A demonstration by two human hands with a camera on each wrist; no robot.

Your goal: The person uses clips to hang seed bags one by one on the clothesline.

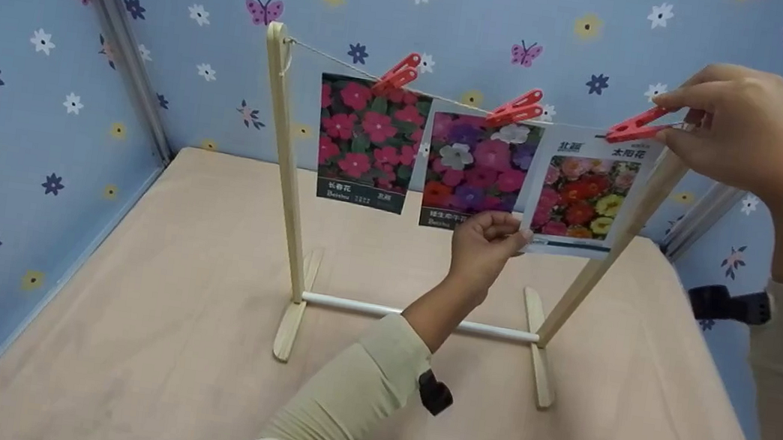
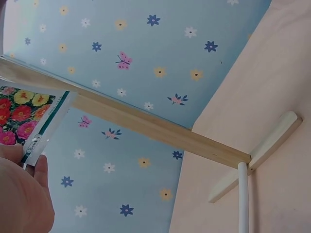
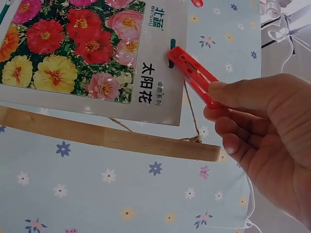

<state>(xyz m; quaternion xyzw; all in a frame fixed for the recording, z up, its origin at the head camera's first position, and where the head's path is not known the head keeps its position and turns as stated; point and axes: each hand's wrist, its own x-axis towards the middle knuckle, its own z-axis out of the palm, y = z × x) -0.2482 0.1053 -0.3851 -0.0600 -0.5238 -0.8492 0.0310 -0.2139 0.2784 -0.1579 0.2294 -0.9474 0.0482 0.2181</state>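
My right hand pinches the ends of a red clothespin between thumb and fingers. The clothespin's tip sits at the top edge of a white seed packet with red, yellow and pink flowers. Down at this packet's lower left corner, my left hand pinches it between thumb and fingers. A thin string runs between two wooden posts. Two other seed packets hang on it: one with pink flowers, one with mixed purple and pink flowers. Each has a red clothespin at its top.
The left post and right post stand on flat wooden feet, joined low down by a white rod. A beige cloth covers the surface below. Flower-patterned blue panels enclose the back and sides.
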